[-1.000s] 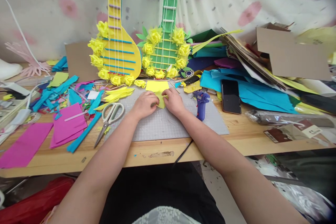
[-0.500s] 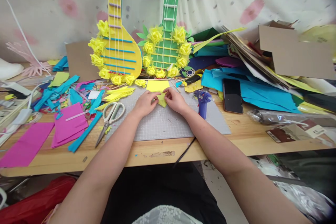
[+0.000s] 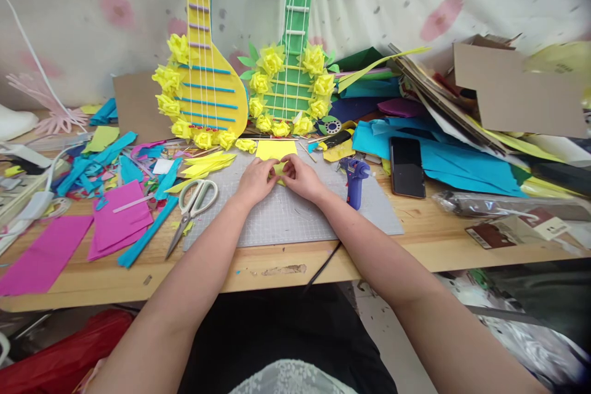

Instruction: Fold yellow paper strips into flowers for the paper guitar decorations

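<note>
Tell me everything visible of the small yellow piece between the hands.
The small yellow piece looks like thin, plain paper. The left hand and right hand pinch it from either side, over the grey cutting mat, nearer the wearer than a flat yellow sheet. They hide much of it, so its full outline and any folds are unclear.

Two hands, a left hand (image 3: 255, 183) and a right hand (image 3: 302, 177), with one yellow paper piece (image 3: 279, 168) between them. One cutting mat (image 3: 277, 225). From its centre: two guitar shapes, one yellow guitar (image 3: 221, 95) at 11 o'clock bearing six flowers (image 3: 166, 78), one green guitar (image 3: 292, 89) at 12 bearing nine; one pair of scissors (image 3: 196, 200) at 9; one glue gun (image 3: 354, 183) and one phone (image 3: 407, 167) at 2.
</note>
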A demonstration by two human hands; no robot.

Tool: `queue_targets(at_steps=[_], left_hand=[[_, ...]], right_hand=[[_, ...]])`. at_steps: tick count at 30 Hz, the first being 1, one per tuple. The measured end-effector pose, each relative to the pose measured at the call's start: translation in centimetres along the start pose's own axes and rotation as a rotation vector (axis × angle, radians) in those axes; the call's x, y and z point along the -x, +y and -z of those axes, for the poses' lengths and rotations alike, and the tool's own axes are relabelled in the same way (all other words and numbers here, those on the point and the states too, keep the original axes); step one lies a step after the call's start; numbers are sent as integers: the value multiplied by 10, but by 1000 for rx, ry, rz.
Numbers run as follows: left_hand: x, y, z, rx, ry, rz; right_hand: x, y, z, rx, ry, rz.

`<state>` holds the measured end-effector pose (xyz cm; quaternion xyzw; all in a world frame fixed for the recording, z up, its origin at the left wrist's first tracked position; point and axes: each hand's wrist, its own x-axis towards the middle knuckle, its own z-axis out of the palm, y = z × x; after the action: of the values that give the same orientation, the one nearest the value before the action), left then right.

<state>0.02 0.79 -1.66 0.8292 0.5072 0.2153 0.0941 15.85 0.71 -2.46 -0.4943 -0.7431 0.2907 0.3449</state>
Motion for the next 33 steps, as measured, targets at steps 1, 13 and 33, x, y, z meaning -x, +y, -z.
queue_targets(at_steps=[1,13,33], left_hand=[[0,-1,-1,-2,7,-2],[1,1,-1,-46,24,-7],[2,4,-8,-86,56,201]], right_hand=[[1,-1,0,17,-4,9],[1,1,-6,174,-22,125],[4,-1,-2,197,-96,212]])
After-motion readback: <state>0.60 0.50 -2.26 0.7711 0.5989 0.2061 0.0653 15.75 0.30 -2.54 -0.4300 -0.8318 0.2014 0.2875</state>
